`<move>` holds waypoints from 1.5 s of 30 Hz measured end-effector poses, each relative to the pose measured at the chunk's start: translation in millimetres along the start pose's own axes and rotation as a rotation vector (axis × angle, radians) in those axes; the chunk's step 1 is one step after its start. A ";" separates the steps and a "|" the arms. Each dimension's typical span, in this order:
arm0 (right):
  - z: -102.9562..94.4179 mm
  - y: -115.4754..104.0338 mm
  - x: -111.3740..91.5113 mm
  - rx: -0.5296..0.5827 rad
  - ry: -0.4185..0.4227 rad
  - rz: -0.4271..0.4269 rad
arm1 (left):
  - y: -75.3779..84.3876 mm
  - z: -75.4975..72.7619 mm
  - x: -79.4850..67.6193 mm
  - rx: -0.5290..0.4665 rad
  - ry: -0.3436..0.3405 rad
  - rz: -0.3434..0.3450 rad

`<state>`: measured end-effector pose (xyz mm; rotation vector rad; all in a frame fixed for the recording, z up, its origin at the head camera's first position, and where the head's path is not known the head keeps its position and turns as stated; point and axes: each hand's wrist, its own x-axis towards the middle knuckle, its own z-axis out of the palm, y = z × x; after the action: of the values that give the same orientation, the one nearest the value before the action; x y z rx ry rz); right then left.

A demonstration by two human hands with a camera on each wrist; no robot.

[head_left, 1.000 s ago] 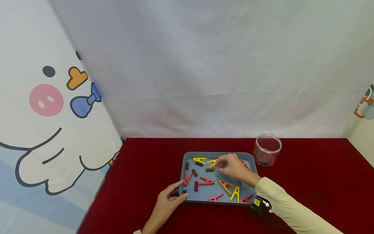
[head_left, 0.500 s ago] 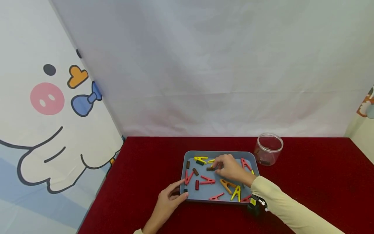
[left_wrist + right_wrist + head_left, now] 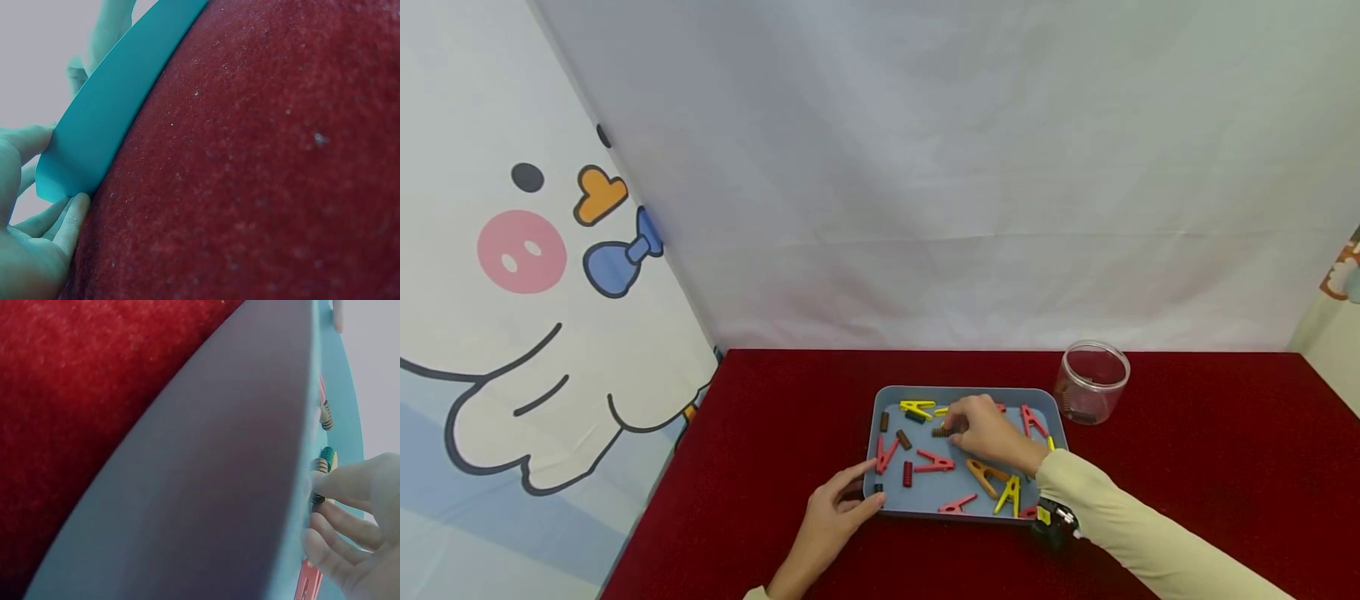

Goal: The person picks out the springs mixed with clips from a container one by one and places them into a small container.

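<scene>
A shallow blue-grey tray [image 3: 985,387] holds A-shaped plastic clips and coil springs. At its near left corner my left hand [image 3: 826,518] grips the wall, with the index finger along the left side and the thumb at the front. My right hand [image 3: 988,431] reaches into the back middle of the tray. Between its thumb and fingers a small dark spring [image 3: 319,499] shows, mostly hidden. Right beside the fingertips lies a brown spring [image 3: 940,432], and a green spring [image 3: 328,454] is just beyond. A red clip [image 3: 308,581] lies under the other fingers.
A clear round jar [image 3: 1092,392] with several springs inside stands behind the tray's right corner. Around the tray spreads a dark red cloth [image 3: 790,417]. Elsewhere in the tray are an orange clip [image 3: 985,477], a yellow clip [image 3: 1009,496] and a red spring [image 3: 907,474].
My right hand has shifted slightly left within the tray, its fingertips coming close to the brown spring. The left hand stays at the corner. The whole view has drifted a little.
</scene>
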<state>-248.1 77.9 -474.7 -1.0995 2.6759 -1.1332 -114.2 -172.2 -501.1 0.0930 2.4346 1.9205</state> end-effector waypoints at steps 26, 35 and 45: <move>-16.5 1.8 -9.0 0.003 -0.015 -0.026 | 0.0 -0.4 -0.9 -0.007 0.004 -0.019; -27.1 -0.1 -18.3 0.048 -0.012 0.006 | -1.8 -1.8 -0.3 -0.020 0.005 -0.032; -35.1 -0.5 -27.0 0.074 0.012 -0.015 | 27.6 -1.3 -6.4 -0.017 -0.018 -0.045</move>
<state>-237.7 116.0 -454.7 -1.1057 2.6156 -1.2346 -107.3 -167.5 -474.0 0.0536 2.3875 1.9131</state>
